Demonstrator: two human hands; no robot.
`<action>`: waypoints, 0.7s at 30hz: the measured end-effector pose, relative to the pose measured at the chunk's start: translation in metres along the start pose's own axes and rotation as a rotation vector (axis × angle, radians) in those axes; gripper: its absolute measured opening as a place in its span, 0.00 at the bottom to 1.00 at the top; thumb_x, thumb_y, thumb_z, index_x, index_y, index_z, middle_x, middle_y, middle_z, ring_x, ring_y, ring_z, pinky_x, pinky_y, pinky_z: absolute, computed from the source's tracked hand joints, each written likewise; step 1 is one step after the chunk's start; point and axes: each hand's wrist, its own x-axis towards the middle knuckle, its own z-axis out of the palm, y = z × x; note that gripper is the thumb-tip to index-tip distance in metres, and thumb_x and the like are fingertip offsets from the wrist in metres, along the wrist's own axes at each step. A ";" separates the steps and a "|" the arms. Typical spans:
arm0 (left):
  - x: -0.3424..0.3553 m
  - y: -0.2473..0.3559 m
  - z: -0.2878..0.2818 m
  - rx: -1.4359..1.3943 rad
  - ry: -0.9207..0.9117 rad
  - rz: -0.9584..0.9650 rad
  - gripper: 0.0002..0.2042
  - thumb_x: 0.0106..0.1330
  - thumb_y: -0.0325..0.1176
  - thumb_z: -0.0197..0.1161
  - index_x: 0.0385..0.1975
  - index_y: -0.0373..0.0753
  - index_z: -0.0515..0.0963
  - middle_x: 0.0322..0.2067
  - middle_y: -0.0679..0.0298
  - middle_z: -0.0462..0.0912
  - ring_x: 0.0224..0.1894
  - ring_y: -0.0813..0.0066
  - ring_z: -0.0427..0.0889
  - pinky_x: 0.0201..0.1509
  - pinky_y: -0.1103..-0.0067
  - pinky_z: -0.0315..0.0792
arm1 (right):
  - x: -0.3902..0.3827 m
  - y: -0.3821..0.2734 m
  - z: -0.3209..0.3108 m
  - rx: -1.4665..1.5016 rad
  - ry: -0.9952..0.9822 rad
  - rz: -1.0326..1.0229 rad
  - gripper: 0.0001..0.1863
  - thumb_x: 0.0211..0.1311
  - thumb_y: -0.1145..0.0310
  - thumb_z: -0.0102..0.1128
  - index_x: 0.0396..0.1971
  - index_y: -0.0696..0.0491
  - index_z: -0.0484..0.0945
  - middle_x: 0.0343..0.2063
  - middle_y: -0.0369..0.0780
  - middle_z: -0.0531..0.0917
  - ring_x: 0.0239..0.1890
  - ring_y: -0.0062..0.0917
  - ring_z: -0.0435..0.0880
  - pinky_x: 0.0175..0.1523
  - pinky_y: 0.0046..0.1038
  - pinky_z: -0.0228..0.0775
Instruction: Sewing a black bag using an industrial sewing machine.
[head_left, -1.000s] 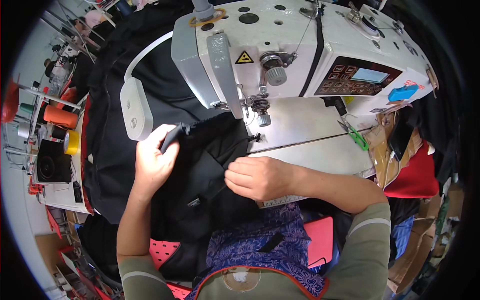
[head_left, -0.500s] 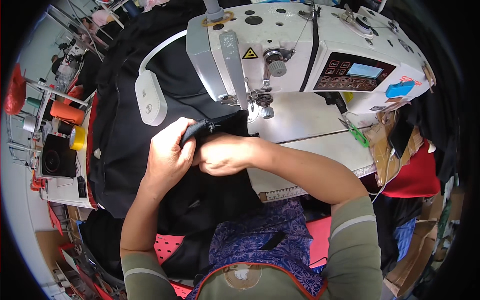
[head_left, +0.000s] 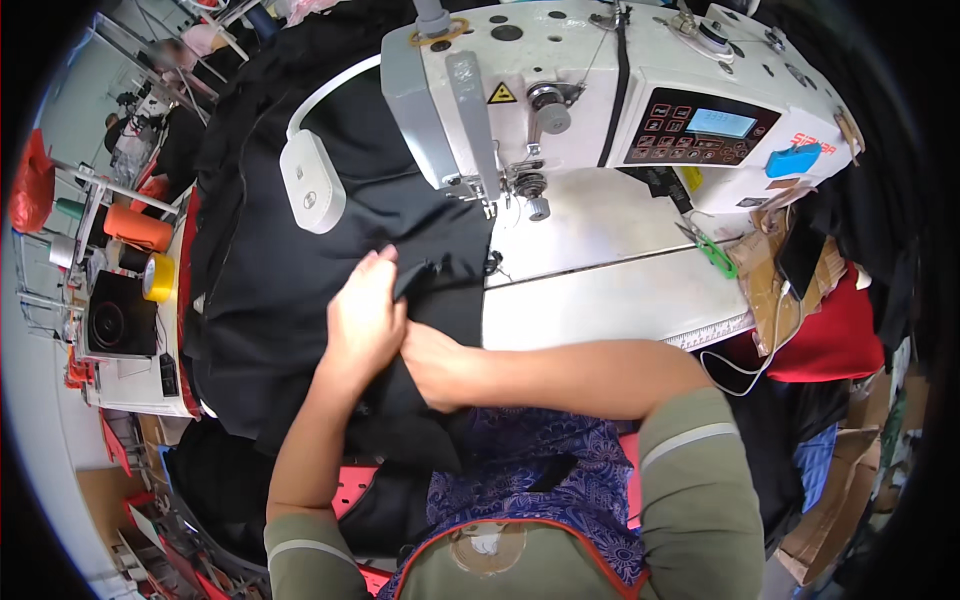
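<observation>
A large spread of black fabric (head_left: 300, 270) covers the left of the sewing table and hangs over its front edge. My left hand (head_left: 366, 312) is closed on a raised fold of it, with the thumb and fingers pinched together. My right hand (head_left: 436, 368) lies against the left one, lower and to the right, closed on the same cloth; its fingertips are hidden behind the left hand and the folds. Beyond both hands stands a white sewing machine (head_left: 580, 100), its presser foot (head_left: 490, 209) close to the fabric's right edge.
A white lamp (head_left: 312, 182) on a bent neck hangs over the cloth. Green-handled snips (head_left: 716, 256) and a dark phone (head_left: 800, 258) lie at the right. Yellow tape (head_left: 157, 277) and a black speaker box (head_left: 122, 314) stand on the left side table.
Both hands have come nearer to my body, away from the needle area, drawing the black fabric with them. The fabric's raised edge has dropped lower and lies away from the presser foot.
</observation>
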 end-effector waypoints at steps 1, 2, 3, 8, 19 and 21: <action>0.001 -0.011 0.004 -0.008 0.020 0.029 0.18 0.50 0.21 0.62 0.44 0.31 0.76 0.49 0.51 0.80 0.55 0.50 0.78 0.55 0.67 0.75 | -0.019 -0.006 0.001 -0.310 -0.147 -0.013 0.30 0.52 0.55 0.56 0.59 0.44 0.73 0.59 0.35 0.75 0.66 0.30 0.65 0.72 0.52 0.44; 0.002 -0.016 0.009 -0.068 0.083 0.025 0.18 0.50 0.21 0.62 0.43 0.32 0.77 0.48 0.51 0.81 0.54 0.51 0.79 0.55 0.66 0.75 | -0.038 -0.008 -0.002 -0.619 -0.297 -0.024 0.32 0.51 0.55 0.57 0.60 0.43 0.72 0.60 0.36 0.74 0.69 0.30 0.62 0.72 0.57 0.40; 0.000 -0.020 0.012 -0.122 0.146 0.015 0.17 0.50 0.21 0.62 0.43 0.32 0.77 0.48 0.51 0.81 0.54 0.52 0.79 0.54 0.66 0.75 | -0.056 -0.009 -0.007 -0.239 0.007 -0.018 0.29 0.50 0.58 0.57 0.56 0.46 0.73 0.61 0.37 0.72 0.67 0.34 0.63 0.73 0.60 0.36; -0.002 -0.026 0.014 -0.453 0.213 -0.284 0.07 0.60 0.22 0.61 0.38 0.33 0.77 0.30 0.58 0.82 0.33 0.72 0.83 0.41 0.79 0.75 | -0.086 0.018 -0.036 0.570 0.201 0.195 0.35 0.53 0.56 0.59 0.58 0.61 0.68 0.64 0.48 0.67 0.70 0.47 0.58 0.74 0.52 0.42; -0.024 0.054 0.000 -0.334 0.002 0.626 0.06 0.52 0.28 0.65 0.29 0.36 0.79 0.39 0.55 0.80 0.44 0.56 0.82 0.53 0.64 0.78 | -0.130 0.077 -0.053 0.092 0.413 0.229 0.24 0.52 0.54 0.66 0.39 0.59 0.76 0.45 0.47 0.78 0.55 0.43 0.74 0.63 0.42 0.64; -0.017 0.065 0.013 -0.227 0.018 0.661 0.10 0.48 0.25 0.69 0.31 0.36 0.79 0.42 0.56 0.81 0.46 0.58 0.81 0.51 0.67 0.78 | -0.126 0.079 -0.050 0.032 0.452 0.201 0.21 0.49 0.56 0.68 0.34 0.58 0.77 0.42 0.45 0.79 0.53 0.40 0.75 0.62 0.40 0.66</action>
